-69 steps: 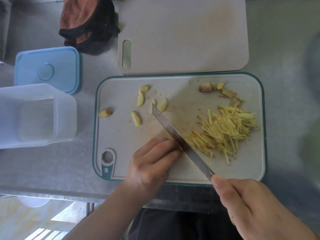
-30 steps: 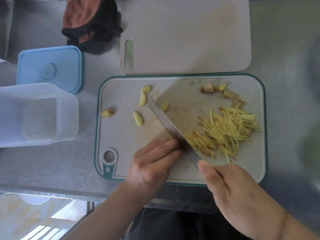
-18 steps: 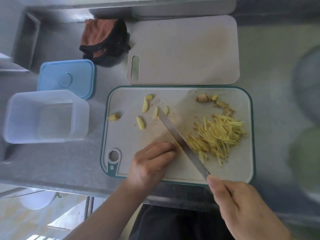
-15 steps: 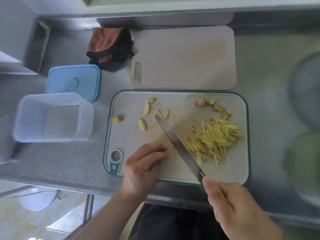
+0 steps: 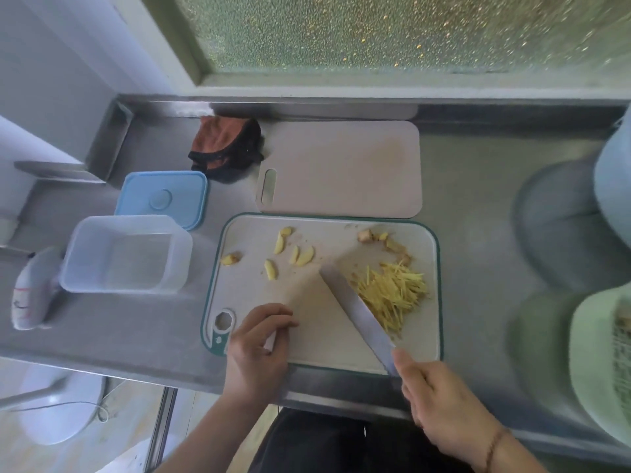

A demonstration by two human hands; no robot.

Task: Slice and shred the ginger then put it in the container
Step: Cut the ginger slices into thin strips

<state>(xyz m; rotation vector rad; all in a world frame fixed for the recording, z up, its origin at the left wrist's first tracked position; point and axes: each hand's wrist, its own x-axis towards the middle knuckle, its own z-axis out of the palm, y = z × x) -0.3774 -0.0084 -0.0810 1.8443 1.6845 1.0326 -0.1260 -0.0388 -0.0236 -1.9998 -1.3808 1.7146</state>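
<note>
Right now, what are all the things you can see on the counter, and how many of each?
Cutting board: one, white with green rim, front of counter.
Second board: one, plain beige, behind the first.
Shredded ginger: one yellow pile, right side of the green-rimmed board.
Ginger slices: about five, pale yellow, scattered on the board's left.
Ginger trimmings: a few, brownish, board's far right corner.
Container: one, clear, empty, left of the board.
Lid: one, blue, behind the container.
Cloth: one, orange and black, at the back.
Knife: one, steel, blade beside the shreds.
Left hand: on the board's front edge.
Right hand: grips the knife.
</note>
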